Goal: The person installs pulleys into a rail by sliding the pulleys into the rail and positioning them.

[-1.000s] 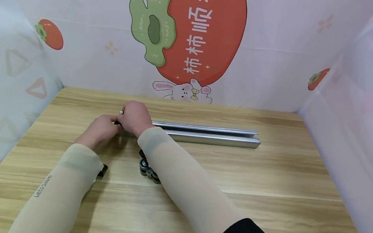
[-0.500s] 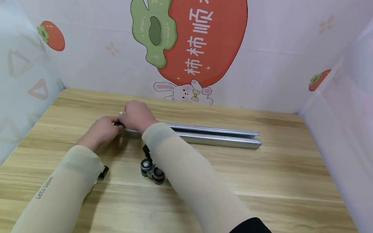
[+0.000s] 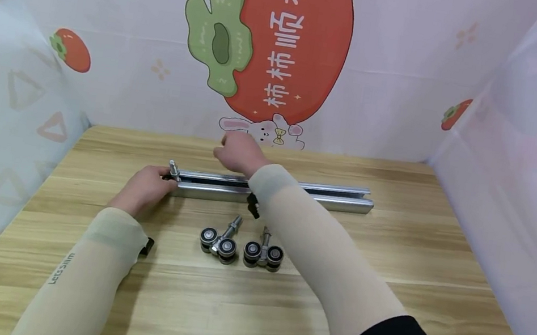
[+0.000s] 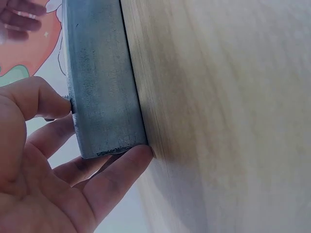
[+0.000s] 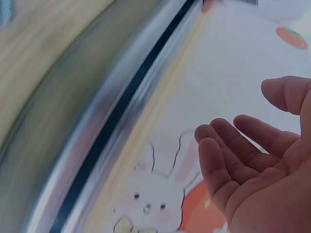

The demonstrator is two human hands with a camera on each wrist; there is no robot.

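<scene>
The left hand [image 3: 144, 187] grips a metal rail [image 3: 213, 192] (sleeve [image 3: 78, 272] reads "Lets Slim").

Rail [image 3: 213, 192] partly hidden by R sleeve [image 3: 323, 255], head cam. Blurry in R wrist cam; cut off at top, L wrist.

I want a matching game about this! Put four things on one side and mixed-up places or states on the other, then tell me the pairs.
Things:
1. left hand
2. right hand
3. upright bolt
4. two wheeled pieces

Places or states:
A. lying on the table, on the person's side of the metal rail
B. fingers touching the rail's left end
C. raised, holding nothing
D. sticking up at the rail's left end

Pairs: 1-B, 2-C, 3-D, 4-A
</scene>
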